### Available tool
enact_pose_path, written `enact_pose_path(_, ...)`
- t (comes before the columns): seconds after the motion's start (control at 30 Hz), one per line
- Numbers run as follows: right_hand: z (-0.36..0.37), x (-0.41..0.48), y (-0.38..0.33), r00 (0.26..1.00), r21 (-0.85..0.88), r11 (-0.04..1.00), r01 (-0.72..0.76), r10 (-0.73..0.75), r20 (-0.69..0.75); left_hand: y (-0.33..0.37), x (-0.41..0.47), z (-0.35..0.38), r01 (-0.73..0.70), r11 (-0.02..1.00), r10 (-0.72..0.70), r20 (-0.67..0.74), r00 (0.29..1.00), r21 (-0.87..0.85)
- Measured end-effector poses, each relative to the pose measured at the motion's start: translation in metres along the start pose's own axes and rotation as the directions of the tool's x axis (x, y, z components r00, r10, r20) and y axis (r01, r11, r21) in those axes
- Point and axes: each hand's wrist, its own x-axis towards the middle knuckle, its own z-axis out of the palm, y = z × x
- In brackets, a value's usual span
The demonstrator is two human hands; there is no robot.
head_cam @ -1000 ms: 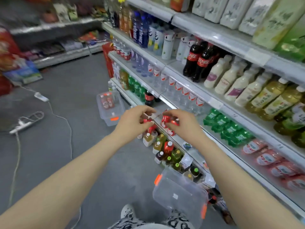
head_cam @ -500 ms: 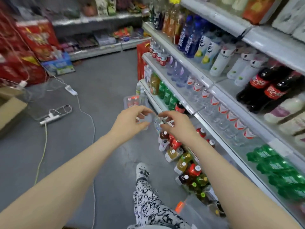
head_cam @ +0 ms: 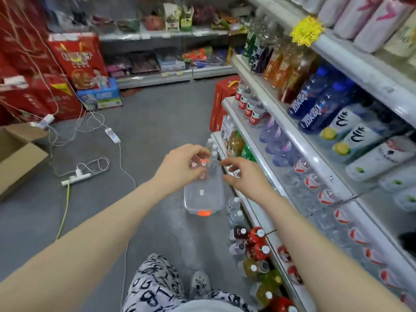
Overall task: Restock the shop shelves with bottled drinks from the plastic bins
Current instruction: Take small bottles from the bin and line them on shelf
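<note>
Clear plastic bin [head_cam: 202,200] sits on the grey floor [head_cam: 157,122], right under the left hand [head_cam: 180,170] and right hand [head_cam: 245,176]. Its long side runs away from us, with an orange latch [head_cam: 203,213] on the near end. The bin is see-through with rounded corners and a mostly bare bottom. Small clear bottles [head_cam: 213,154] with white and red caps stand at its far end, partly behind the left hand. That hand hovers there with fingers curled down toward the caps; we cannot tell if it grips one. The right hand is just right of it and apart. Its thumb and forefinger point left, the other fingers are loosely bent, and there is nothing in it.

Right of the right hand we see white metal shelves [head_cam: 371,75] in tiers. Blue bottles [head_cam: 315,102] sit up high. Clear water bottles [head_cam: 313,181] with red-and-white labels lie on the tier near wrist level. Below the right forearm, mixed bottles [head_cam: 254,242] in red, yellow and green stand on the floor against the shelf base. The floor looks like smooth concrete.

Left of the left hand we see a white power strip [head_cam: 76,175] with tangled cables and an open cardboard box [head_cam: 20,158], with red cartons [head_cam: 76,61] beyond. Under our arms are black-and-white patterned trousers [head_cam: 153,287] and one shoe [head_cam: 200,282].
</note>
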Motion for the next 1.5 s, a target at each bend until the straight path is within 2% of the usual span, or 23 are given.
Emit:
enact_pose_path(0.3, 0.019, 0.174, 0.024, 0.998, -0.002, 0.998, -0.065, 0.065, -0.024, -0.096, 0.163, -0.020, -0.043, 0.999, 0.043, 0.107, 0.993, -0.003)
enact_pose_path(0.47, 0.039, 0.255, 0.025, 0.984, 0.034, 0.984, -0.176, 0.176, 0.004, -0.150, 0.248, -0.039, -0.068, 0.997, 0.072, 0.216, 0.974, -0.023)
enact_pose_path(0.57, 0.051, 0.296, 0.027, 0.969, 0.086, 0.966, -0.244, 0.247, -0.030, -0.184, 0.291, -0.045, -0.094, 0.995, 0.101, 0.287, 0.953, -0.040)
enact_pose_path(0.77, 0.071, 0.359, 0.051, 0.934, 0.186, 0.921, -0.342, 0.355, -0.044, -0.244, 0.359, -0.029, -0.043, 0.994, 0.075, 0.345, 0.935, -0.100)
enact_pose_path(0.93, 0.106, 0.392, 0.098, 0.883, 0.234, 0.859, -0.456, 0.470, -0.003, -0.293, 0.387, 0.014, 0.021, 0.987, 0.039, 0.368, 0.929, -0.158)
enact_pose_path(1.23, 0.220, 0.434, 0.217, 0.815, 0.278, 0.776, -0.567, 0.576, 0.054, -0.409, 0.398, 0.131, 0.282, 0.951, -0.188, 0.491, 0.850, -0.123)
enact_pose_path(1.5, 0.337, 0.457, 0.335, 0.737, 0.363, 0.667, -0.651, 0.670, 0.092, -0.520, 0.399, 0.258, 0.330, 0.943, -0.249, 0.572, 0.781, -0.039)
